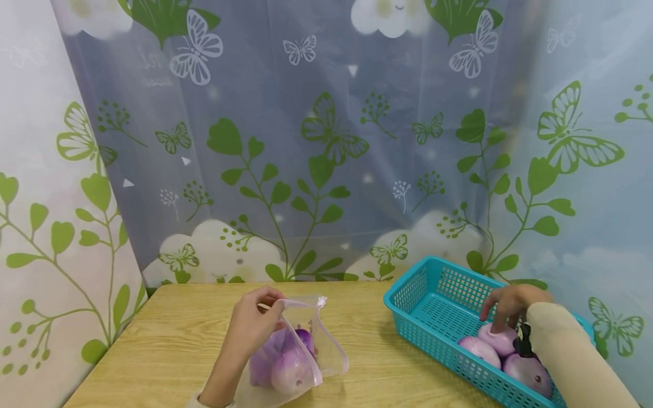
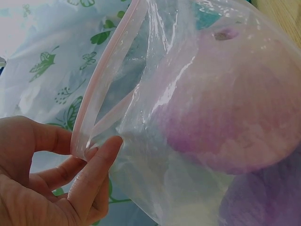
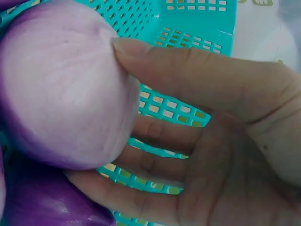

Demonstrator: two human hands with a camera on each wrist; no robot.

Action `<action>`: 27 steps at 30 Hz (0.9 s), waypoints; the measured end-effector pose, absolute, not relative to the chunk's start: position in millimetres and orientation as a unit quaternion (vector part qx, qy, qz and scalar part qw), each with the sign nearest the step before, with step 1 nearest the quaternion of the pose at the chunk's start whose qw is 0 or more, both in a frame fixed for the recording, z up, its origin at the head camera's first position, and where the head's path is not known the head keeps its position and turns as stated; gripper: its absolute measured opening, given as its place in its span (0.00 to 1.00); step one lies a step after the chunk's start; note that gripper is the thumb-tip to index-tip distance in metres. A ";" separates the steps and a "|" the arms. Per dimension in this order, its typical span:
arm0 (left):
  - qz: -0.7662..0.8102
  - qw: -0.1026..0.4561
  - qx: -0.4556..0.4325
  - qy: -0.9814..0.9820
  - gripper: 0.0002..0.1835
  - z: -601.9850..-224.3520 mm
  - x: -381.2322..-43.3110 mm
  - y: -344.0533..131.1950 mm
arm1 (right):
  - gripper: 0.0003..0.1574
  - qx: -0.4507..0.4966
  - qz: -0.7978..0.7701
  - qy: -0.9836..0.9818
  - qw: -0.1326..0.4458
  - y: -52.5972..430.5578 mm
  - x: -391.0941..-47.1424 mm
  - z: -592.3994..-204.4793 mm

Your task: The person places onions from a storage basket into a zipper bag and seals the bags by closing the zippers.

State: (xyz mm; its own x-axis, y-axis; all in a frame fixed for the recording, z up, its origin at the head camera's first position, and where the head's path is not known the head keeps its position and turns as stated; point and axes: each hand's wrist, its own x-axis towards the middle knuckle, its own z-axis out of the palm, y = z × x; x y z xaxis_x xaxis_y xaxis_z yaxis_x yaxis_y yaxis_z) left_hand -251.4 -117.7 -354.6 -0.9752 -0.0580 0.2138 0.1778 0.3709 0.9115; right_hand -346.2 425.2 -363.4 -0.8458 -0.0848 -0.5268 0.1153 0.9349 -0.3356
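Grip: the right hand (image 1: pixel 517 303) holds an onion (image 1: pixel 495 341) between thumb and fingers, the thumb on its upper side; the left hand (image 1: pixel 255 322) pinches the rim of a clear zip bag (image 1: pixel 330 352). The held onion is within the blue basket (image 1: pixel 420 335), beside two others, a near onion (image 1: pixel 478 350) and a corner onion (image 1: pixel 531 378). More onions (image 1: pixel 291 371) show through the bag's film, below its open mouth.

Handling, as judged: round, smooth skins may slip, so the fingers should reach well under the onion before any lift, and the lift should clear the basket wall. The left pinch is best kept to one side of the mouth, lest the soft film fold shut.

Surroundings: basket and bag stand on a table (image 1: pixel 183 340) with a pale wood grain. Behind hangs a curtain (image 1: pixel 260 85) printed with butterflies, leaves and clouds; paler printed sheeting (image 1: pixel 35 130) closes the left side.
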 end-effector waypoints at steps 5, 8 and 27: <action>-0.558 0.106 -0.035 -0.822 0.08 -354.3 -250.9 -117.9 | 0.26 0.016 -0.204 0.939 0.276 424.5 -345.3 -366.0; -0.558 0.107 -0.035 -0.822 0.08 -354.0 -250.7 -117.9 | 0.26 0.021 -0.233 0.932 0.278 425.0 -345.8 -367.6; -0.564 0.107 -0.036 -0.818 0.08 -354.6 -252.3 -118.4 | 0.31 -0.065 -0.344 0.908 0.232 416.9 -350.2 -345.8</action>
